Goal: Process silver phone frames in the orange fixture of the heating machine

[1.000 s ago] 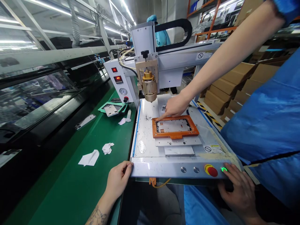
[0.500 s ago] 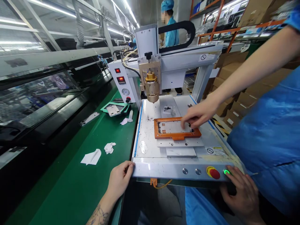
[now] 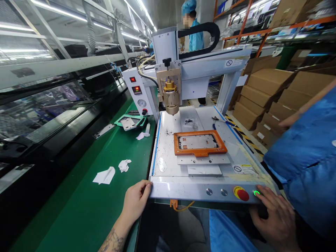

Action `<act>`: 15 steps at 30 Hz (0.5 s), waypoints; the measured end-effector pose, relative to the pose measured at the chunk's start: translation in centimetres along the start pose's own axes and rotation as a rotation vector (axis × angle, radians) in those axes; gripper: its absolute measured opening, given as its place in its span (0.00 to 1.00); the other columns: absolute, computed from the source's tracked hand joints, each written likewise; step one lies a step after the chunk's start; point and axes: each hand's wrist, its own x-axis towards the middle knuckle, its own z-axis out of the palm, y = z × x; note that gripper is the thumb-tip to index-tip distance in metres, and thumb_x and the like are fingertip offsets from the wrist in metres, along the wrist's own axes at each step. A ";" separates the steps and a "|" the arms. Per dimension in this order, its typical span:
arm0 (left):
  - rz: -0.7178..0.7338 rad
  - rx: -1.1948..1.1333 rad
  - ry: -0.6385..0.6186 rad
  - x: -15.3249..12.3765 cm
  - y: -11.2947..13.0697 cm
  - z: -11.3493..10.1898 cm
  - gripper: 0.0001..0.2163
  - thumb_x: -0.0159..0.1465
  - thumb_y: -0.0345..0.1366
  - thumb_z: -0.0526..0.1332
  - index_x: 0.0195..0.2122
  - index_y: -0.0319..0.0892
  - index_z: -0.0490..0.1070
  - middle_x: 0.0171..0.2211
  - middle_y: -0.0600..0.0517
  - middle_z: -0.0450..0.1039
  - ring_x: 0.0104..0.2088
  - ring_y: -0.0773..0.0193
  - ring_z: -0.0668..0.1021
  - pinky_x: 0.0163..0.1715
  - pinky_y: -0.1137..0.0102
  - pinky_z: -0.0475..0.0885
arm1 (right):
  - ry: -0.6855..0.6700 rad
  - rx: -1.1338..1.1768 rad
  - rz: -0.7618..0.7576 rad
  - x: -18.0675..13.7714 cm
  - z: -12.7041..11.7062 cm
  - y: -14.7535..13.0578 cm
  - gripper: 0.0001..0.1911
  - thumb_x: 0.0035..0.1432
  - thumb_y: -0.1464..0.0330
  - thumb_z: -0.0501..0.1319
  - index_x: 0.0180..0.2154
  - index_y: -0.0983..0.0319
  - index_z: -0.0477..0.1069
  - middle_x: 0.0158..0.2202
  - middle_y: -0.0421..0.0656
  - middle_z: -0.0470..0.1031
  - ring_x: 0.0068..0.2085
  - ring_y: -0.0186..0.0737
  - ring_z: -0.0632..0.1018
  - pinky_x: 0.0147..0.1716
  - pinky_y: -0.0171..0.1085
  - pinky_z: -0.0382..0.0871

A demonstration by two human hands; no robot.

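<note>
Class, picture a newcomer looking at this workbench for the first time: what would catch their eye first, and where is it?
Probably the bright orange frame around a flat pale plate, near the middle of the machine's white bed. Above and slightly left hangs a brass-coloured head. On the front panel's right, a red button sits beside a green-lit one, where the person's right hand rests.
</note>
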 end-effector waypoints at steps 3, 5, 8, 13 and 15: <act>-0.009 -0.004 -0.001 -0.1 0.2 -0.1 0.16 0.71 0.47 0.53 0.38 0.46 0.77 0.35 0.54 0.79 0.33 0.62 0.78 0.35 0.69 0.67 | -0.008 0.028 0.040 0.8 -0.3 -0.4 0.14 0.64 0.71 0.63 0.50 0.67 0.70 0.54 0.56 0.77 0.53 0.58 0.79 0.62 0.56 0.67; -0.013 -0.010 -0.002 -0.1 0.3 -0.2 0.17 0.71 0.48 0.52 0.38 0.46 0.77 0.35 0.53 0.79 0.33 0.61 0.78 0.35 0.68 0.67 | -0.034 0.050 0.059 0.9 -0.5 -0.2 0.14 0.65 0.69 0.62 0.51 0.67 0.70 0.55 0.57 0.76 0.55 0.59 0.77 0.62 0.58 0.66; -0.012 -0.007 -0.008 -0.1 0.3 -0.2 0.17 0.71 0.48 0.52 0.38 0.45 0.77 0.35 0.53 0.80 0.34 0.61 0.78 0.36 0.68 0.67 | -0.096 0.116 0.053 0.0 -0.8 0.5 0.18 0.66 0.66 0.61 0.54 0.65 0.67 0.60 0.58 0.71 0.59 0.61 0.74 0.64 0.61 0.63; -0.001 0.003 -0.003 0.0 0.2 -0.1 0.17 0.71 0.48 0.52 0.39 0.45 0.78 0.35 0.52 0.80 0.34 0.61 0.78 0.36 0.67 0.67 | -0.189 0.373 -0.220 -3.9 -2.8 -0.3 0.16 0.59 0.71 0.63 0.49 0.56 0.72 0.55 0.44 0.76 0.55 0.48 0.78 0.56 0.47 0.76; 0.002 0.007 -0.001 0.0 0.2 -0.1 0.17 0.71 0.47 0.52 0.39 0.45 0.78 0.36 0.52 0.80 0.35 0.60 0.79 0.37 0.67 0.67 | -0.322 0.476 -0.428 -6.0 -3.5 -1.9 0.17 0.59 0.71 0.59 0.50 0.54 0.74 0.53 0.41 0.78 0.53 0.43 0.79 0.48 0.39 0.81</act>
